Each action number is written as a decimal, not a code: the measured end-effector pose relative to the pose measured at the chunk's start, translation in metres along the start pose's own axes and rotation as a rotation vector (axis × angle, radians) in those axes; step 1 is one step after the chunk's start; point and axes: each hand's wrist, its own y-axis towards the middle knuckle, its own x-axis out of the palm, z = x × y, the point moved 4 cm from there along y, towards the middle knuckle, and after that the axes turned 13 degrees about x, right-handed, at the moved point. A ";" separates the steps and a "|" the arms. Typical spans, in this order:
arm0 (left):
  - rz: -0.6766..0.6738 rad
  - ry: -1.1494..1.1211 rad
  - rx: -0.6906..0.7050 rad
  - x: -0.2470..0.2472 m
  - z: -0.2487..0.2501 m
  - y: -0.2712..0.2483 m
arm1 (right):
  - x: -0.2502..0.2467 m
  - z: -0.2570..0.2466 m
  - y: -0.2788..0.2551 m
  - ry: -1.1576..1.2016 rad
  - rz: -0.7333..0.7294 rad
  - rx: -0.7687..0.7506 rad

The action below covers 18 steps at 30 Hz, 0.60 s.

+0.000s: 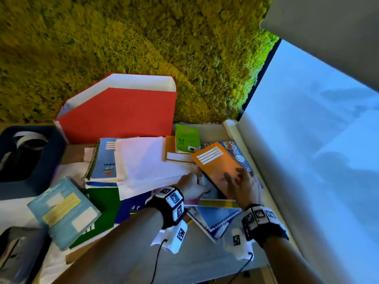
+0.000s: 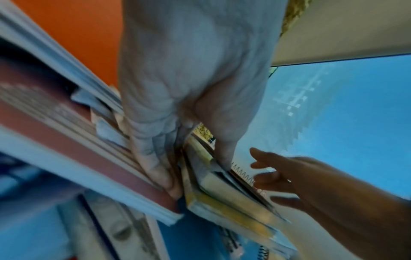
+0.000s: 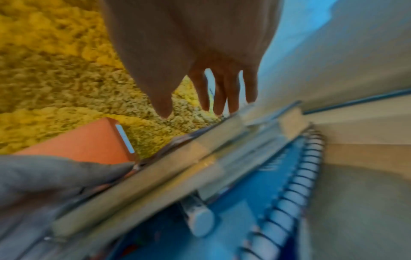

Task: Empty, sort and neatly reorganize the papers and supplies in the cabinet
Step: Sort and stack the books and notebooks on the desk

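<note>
An orange spiral notebook [image 1: 217, 165] lies tilted on top of a thin bundle of notebooks [image 2: 224, 198] at the right of the pile. My left hand [image 1: 192, 186] grips that bundle at its near edge. In the left wrist view its fingers [image 2: 160, 168] are tucked between the bundle and the white paper stack [image 1: 147, 160], and the thumb presses on the far side. My right hand [image 1: 241, 181] hovers with spread, straight fingers over the orange cover's near corner and holds nothing. The right wrist view shows its fingertips [image 3: 206, 102] just above the bundle's edge.
A red folder [image 1: 123, 113] stands against the moss wall [image 1: 143, 37]. A green booklet [image 1: 186, 138], a blue spiral notebook [image 1: 217, 218], a light blue book [image 1: 63, 210] and a dark bin [image 1: 26, 160] lie around. A white panel [image 1: 307, 160] closes the right side.
</note>
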 end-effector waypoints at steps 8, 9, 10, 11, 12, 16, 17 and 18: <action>0.105 -0.334 -0.145 0.027 -0.001 0.012 | -0.001 0.056 0.002 0.207 -0.166 0.416; 0.111 -0.381 -0.159 0.027 0.000 0.015 | 0.002 0.054 0.006 0.204 -0.195 0.410; 0.125 -0.419 -0.157 0.026 0.001 0.018 | 0.007 0.052 0.011 0.217 -0.231 0.416; 0.145 -0.443 -0.135 0.023 0.005 0.022 | 0.009 0.049 0.015 0.244 -0.263 0.430; 0.158 -0.476 -0.119 0.021 0.009 0.025 | 0.013 0.048 0.020 0.285 -0.306 0.449; 0.255 -0.457 -0.071 -0.005 0.034 0.024 | 0.021 0.036 0.035 0.637 -0.540 0.516; 0.271 -0.446 -0.059 -0.012 0.037 0.023 | 0.018 0.031 0.040 0.751 -0.536 0.518; 0.287 -0.440 -0.051 -0.019 0.038 0.021 | 0.012 0.026 0.045 0.851 -0.527 0.525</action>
